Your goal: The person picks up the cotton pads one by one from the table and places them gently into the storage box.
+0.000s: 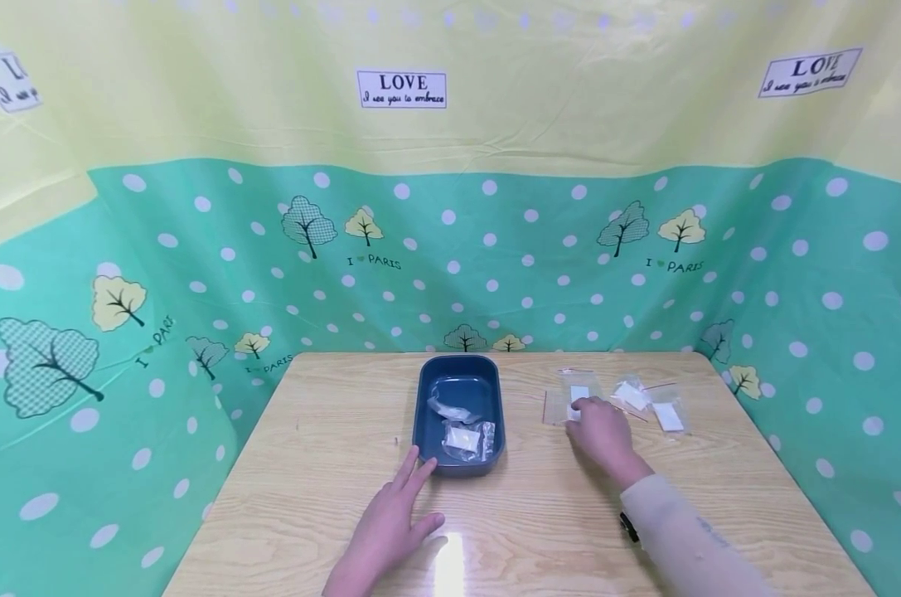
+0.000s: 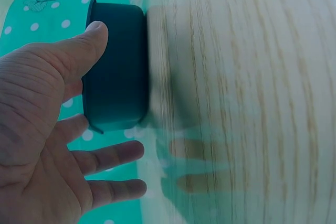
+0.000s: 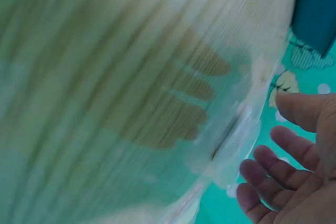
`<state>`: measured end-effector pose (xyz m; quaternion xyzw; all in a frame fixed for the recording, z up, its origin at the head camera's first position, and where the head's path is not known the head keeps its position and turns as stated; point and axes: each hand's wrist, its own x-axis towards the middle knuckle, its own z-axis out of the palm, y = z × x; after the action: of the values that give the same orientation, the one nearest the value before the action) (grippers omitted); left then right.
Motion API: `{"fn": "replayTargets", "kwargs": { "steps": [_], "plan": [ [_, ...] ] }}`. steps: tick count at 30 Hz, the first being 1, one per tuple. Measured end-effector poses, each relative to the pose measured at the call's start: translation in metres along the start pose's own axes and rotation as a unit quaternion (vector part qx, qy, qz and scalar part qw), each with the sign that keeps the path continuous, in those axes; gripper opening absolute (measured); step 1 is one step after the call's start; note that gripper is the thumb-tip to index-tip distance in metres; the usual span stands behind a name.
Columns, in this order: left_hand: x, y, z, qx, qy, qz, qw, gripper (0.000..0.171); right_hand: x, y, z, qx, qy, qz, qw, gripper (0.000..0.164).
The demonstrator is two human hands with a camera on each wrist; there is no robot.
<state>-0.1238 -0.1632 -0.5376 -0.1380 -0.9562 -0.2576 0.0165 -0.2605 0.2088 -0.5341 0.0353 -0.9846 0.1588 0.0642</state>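
Blue tray (image 1: 465,390): ahead of the left grip (image 1: 394,518), whose fingers spread wide at its rim; light pressure should steady it. Clear bag (image 1: 580,390): just beyond the right grip (image 1: 602,431), thumb and fingers parted, nothing visibly held; probably best pinched by one edge, avoiding neighbouring bags (image 1: 668,416).

Bare tabletop (image 1: 526,439) leaves passage between the walled blue tray (image 1: 468,470) and plastic bags (image 1: 632,396).
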Motion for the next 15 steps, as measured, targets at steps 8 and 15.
{"fn": "replayTargets", "kwargs": {
  "steps": [8, 15],
  "plan": [
    [0.000, 0.000, 0.000, -0.003, -0.001, -0.002, 1.0000, 0.083, 0.003, 0.015, 0.004, -0.040, -0.054, 0.019, 0.998, 0.045],
    [0.000, 0.000, 0.000, -0.002, 0.001, 0.000, 1.0000, 0.083, 0.007, 0.019, 0.008, -0.042, -0.032, 0.014, 0.999, 0.055]
  ]
}}
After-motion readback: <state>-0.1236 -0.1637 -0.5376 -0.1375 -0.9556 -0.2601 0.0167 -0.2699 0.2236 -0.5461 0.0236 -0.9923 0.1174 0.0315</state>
